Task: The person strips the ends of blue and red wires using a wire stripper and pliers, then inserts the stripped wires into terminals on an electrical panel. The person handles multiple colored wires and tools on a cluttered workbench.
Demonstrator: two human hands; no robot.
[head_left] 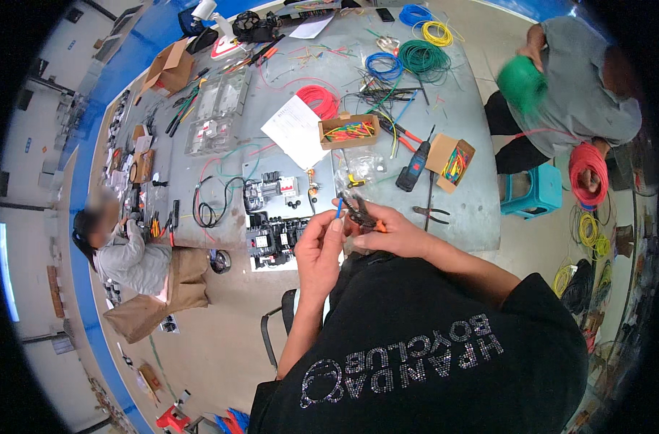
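My left hand [319, 249] pinches a short blue wire [339, 205] upright between thumb and fingertips. My right hand [396, 233] is wrapped round a wire stripper [357, 210] with dark jaws and orange on its handles. The tool's jaws are close beside the blue wire; I cannot tell whether they grip it. Just beyond my left hand lies a white mounting plate [273, 265] carrying black contactors [273, 235] and a white circuit breaker [289, 186]. A small yellow-handled tool [355, 180] rests on clear plastic bags past the stripper.
On the grey table [463, 94] are a paper sheet [295, 129], open boxes of coloured sleeves [349, 133], a cordless screwdriver [414, 168], pliers [431, 214] and a green wire coil [425, 58]. One person [138, 257] sits at left; another [579, 79] handles coils by a blue stool [532, 192].
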